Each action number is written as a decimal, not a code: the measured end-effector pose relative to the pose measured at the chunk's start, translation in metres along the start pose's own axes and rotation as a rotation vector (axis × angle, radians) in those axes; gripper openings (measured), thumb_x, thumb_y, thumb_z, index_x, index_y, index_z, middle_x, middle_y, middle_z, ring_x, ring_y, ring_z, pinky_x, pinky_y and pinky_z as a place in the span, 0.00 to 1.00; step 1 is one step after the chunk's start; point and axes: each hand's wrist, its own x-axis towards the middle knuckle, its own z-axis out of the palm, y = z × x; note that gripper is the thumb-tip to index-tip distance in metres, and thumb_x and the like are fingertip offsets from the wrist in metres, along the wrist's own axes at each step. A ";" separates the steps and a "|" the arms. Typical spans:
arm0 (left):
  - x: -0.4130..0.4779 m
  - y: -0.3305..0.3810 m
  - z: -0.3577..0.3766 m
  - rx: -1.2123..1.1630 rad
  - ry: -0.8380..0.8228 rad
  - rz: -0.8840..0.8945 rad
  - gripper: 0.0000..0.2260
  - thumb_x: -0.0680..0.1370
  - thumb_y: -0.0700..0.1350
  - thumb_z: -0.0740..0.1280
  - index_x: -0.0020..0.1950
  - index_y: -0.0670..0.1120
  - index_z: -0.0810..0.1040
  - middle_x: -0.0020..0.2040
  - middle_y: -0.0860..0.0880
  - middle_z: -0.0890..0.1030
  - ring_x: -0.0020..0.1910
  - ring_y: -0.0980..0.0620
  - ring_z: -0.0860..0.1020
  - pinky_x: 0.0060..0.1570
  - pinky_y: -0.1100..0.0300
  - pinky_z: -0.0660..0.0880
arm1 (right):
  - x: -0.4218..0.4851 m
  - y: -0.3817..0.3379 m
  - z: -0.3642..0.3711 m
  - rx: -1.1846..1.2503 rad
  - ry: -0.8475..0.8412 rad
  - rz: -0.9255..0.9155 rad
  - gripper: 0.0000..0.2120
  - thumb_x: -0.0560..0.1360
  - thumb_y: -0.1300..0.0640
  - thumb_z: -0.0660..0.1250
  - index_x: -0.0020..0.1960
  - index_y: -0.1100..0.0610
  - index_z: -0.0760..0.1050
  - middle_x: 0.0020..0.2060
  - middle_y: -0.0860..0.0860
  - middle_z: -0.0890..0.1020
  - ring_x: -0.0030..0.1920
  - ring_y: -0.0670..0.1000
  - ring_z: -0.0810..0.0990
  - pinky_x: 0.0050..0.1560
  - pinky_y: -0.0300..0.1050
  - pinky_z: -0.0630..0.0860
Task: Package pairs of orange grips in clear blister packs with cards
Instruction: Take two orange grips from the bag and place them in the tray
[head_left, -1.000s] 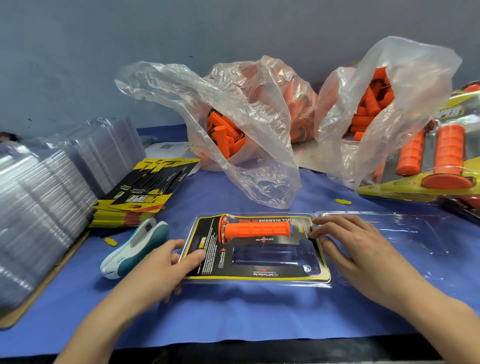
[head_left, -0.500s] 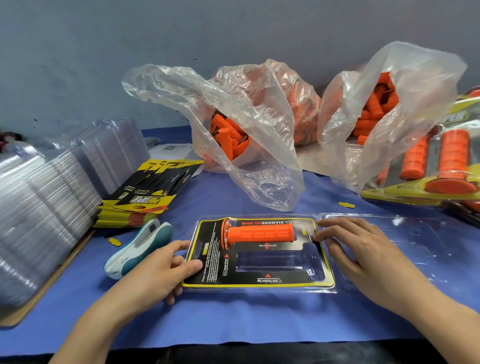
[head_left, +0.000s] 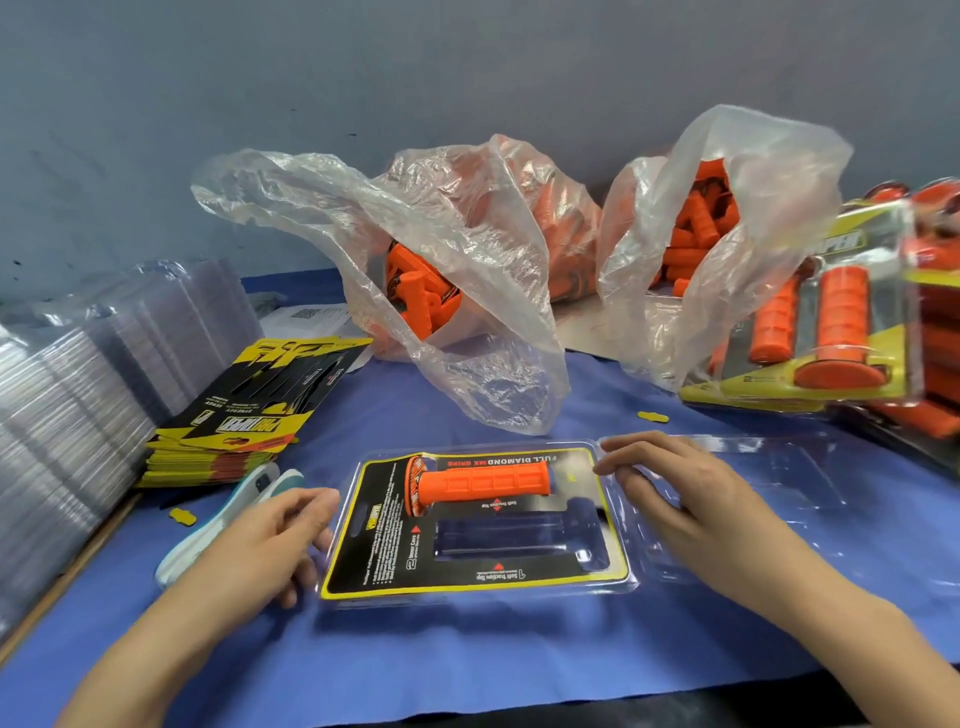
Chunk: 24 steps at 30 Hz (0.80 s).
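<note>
Since a moment ago the left hand (head_left: 270, 540) has slipped off the card's edge and now sits just beside the left rim of the blister pack (head_left: 631, 584), while the right hand (head_left: 685, 499) stays at the pack's right end. The left fingers (head_left: 311, 506) are loosely curled and hold nothing; they are blurred, so whether a fingertip touches the plastic rim cannot be told. The right fingers (head_left: 623, 467) are spread and nearly straight, gripping nothing, with the tips resting at the upper right corner of the pack where it meets the open clear lid half (head_left: 779, 478); the palm lies over that join and hides it. Between the two hands the pack lies flat on the blue-covered bench (head_left: 467, 660), with the black and yellow card (head_left: 395, 551) in it. One orange grip (head_left: 488, 480) lies in the far pocket, its flanged end toward the left hand and its plain end just short of the right fingertips, touching neither hand. The near pocket (head_left: 509, 538) holds no grip. A teal and white tool (head_left: 208, 530) is partly hidden behind the left hand. Behind stand two clear bags of grips (head_left: 467, 270), a stack of cards (head_left: 249, 415), and stacked clear blisters (head_left: 62, 415) cut off at the left edge. Finished packs (head_left: 831, 332) at the right are cut off too.
</note>
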 end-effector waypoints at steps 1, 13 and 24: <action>0.003 0.001 0.000 0.039 0.077 0.045 0.10 0.81 0.52 0.63 0.52 0.47 0.79 0.35 0.50 0.79 0.24 0.54 0.74 0.23 0.61 0.69 | 0.002 0.000 -0.002 0.041 -0.001 0.013 0.09 0.80 0.54 0.62 0.51 0.43 0.79 0.54 0.34 0.79 0.59 0.41 0.74 0.57 0.34 0.68; -0.032 0.137 0.075 0.081 0.431 0.757 0.14 0.80 0.63 0.56 0.50 0.62 0.79 0.41 0.58 0.80 0.35 0.57 0.76 0.37 0.58 0.72 | 0.055 0.015 -0.055 0.424 0.073 0.159 0.11 0.81 0.56 0.61 0.50 0.46 0.81 0.47 0.40 0.84 0.49 0.39 0.80 0.51 0.37 0.74; 0.080 0.281 0.297 0.235 -0.293 0.475 0.13 0.80 0.33 0.57 0.51 0.45 0.78 0.54 0.44 0.80 0.56 0.45 0.76 0.51 0.68 0.74 | 0.111 0.056 -0.065 0.970 0.241 0.562 0.22 0.82 0.59 0.56 0.75 0.50 0.63 0.64 0.54 0.78 0.46 0.53 0.81 0.43 0.45 0.76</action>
